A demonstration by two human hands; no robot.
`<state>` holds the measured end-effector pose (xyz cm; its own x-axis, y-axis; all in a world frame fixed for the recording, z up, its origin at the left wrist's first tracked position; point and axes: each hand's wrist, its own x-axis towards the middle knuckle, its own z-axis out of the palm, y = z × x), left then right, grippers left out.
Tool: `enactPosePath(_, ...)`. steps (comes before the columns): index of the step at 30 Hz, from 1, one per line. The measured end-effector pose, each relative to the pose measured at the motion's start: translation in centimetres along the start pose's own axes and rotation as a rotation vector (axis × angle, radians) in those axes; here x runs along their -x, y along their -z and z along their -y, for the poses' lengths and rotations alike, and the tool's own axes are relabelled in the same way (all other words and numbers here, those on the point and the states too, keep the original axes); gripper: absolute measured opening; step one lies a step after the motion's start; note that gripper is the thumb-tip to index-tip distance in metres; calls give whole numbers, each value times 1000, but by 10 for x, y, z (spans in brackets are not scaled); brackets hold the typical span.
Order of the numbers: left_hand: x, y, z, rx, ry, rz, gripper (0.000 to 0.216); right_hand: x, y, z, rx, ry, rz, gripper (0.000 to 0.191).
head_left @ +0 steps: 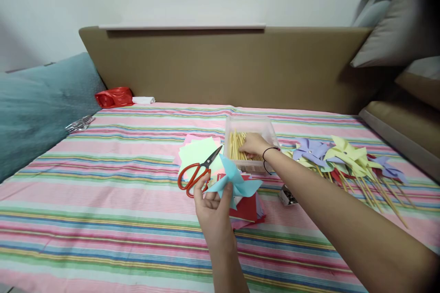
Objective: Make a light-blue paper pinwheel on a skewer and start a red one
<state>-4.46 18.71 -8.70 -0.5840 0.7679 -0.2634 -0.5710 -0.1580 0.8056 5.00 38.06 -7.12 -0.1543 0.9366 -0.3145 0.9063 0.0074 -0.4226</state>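
My left hand [212, 208] pinches a folded light blue paper pinwheel [233, 181] above the striped sheet. My right hand [252, 144] reaches into a clear plastic box [250, 123] of wooden sticks [237, 144], its fingers curled down among the sticks; whether they grip one is hidden. A black band circles that wrist. Red-handled scissors [197, 171] lie on a stack of coloured paper squares [197, 151] just left of the box.
Finished pinwheels on sticks [343, 158] lie in a pile to the right. A small box of pins [287, 195] sits near my right forearm. A red bag [114, 97] lies at the back left, by a teal cushion [41, 105] and a brown headboard [220, 64].
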Motion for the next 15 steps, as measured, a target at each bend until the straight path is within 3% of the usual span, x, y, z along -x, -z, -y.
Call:
enactPosePath(3,0,0,-1,13,16,61,63,14,23,3,-129,64,-178,16)
enactPosePath(7,0,0,-1,73,57,119,68,76,45,-8,-367,261,-380,19)
enactPosePath(8,1,0,-1,101,84,141,68,96,42,-16,-553,355,-378,17)
enactPosePath(10,3,-1,-2,144,140,211,68,133,25,-36,-798,400,-281,18)
enactPosePath(15,11,-8,-1,117,236,394,67,173,-38,-90,-1006,176,-158,34)
